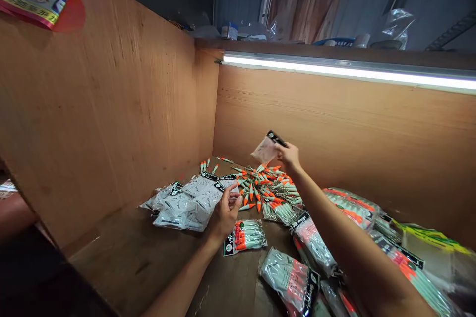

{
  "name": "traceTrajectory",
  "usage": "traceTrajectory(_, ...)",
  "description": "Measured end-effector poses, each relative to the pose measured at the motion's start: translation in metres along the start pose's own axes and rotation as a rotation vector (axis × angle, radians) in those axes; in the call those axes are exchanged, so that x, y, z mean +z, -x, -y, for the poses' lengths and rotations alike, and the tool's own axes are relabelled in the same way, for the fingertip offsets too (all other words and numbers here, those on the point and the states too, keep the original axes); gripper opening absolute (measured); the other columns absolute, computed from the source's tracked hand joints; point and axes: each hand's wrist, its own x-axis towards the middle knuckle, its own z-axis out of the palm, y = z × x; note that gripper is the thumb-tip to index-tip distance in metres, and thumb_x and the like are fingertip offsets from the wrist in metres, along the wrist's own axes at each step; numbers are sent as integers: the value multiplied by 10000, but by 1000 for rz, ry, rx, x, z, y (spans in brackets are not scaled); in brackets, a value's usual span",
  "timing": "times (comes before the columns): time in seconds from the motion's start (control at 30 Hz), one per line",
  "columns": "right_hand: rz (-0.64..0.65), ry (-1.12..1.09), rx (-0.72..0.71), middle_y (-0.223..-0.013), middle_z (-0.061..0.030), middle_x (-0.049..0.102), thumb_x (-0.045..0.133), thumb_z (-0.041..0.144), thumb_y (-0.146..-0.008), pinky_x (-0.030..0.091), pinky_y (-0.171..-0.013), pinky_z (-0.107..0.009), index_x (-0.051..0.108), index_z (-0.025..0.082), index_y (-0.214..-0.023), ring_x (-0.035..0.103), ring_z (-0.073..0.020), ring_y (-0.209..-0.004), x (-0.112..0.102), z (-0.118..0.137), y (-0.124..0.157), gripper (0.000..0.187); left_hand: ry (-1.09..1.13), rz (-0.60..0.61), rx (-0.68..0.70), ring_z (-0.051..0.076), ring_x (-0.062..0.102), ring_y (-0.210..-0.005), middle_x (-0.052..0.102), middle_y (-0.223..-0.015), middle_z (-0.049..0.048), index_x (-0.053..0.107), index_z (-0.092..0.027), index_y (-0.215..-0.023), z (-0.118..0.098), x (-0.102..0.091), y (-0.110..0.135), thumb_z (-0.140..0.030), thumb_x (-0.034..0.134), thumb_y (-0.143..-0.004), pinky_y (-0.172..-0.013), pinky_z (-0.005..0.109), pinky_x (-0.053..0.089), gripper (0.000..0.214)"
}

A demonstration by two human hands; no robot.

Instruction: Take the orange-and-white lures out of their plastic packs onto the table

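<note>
My right hand (289,156) is closed on the black header of a clear plastic bag (265,150), raised above a heap of slim pale-green pieces with orange tips (256,190), which look like fishing tackle with small metal fittings. The held bag looks flat. Lower and to the left, my left hand (226,212) has its fingers curved and apart, with nothing plainly between them. It is beside a pile of clear bags with black headers (186,205). Just below its fingers lies a filled packet (250,235) of the green-and-orange pieces.
More filled packets (288,275) lie at the front and along the right, partly behind my right forearm. Wooden panels (148,84) wall in the left and back. A lit tube lamp (334,67) runs under a shelf. Another person's arm (15,215) shows at the far left.
</note>
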Motion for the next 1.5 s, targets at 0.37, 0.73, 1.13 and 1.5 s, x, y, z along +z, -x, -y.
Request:
traceTrajectory(0.37, 704, 277, 150, -700, 12, 670, 817, 297, -601, 505, -731, -275, 721, 163, -794, 622, -173, -744, 28, -50, 107, 254, -345, 148, 129, 200, 644, -726, 697, -786, 17, 687, -245, -933, -15, -6, 6, -256, 645, -825, -703, 291, 446, 116)
traceTrajectory(0.73, 1227, 777, -337, -1416, -210, 533, 749, 228, -651, 386, -1101, -482, 397, 141, -1510, 505, -340, -1278, -4, -66, 172, 932, -177, 5, 13, 190, 661, -784, 690, -841, 34, 652, -191, -1073, 2, -13, -11, -323, 611, -845, -740, 296, 489, 266)
traceTrajectory(1.13, 973, -379, 507, -892, -62, 707, 665, 495, -790, 514, -813, -330, 690, 169, -960, 640, -184, -834, -18, -36, 177, 369, 796, 429, -584, 243, 732, -930, 768, -1056, 157, 726, -126, -1031, -17, -5, 4, -445, 790, -801, -836, 332, 564, 399)
traceTrajectory(1.5, 540, 463, -14, -764, -24, 733, 724, 313, -743, 405, -644, -270, 744, 168, -804, 614, -169, -682, -17, -33, 183, 159, 746, 179, -290, 247, 741, -943, 792, -992, 127, 770, -112, -1008, -26, 2, 1, -331, 891, -697, -880, 338, 571, 399)
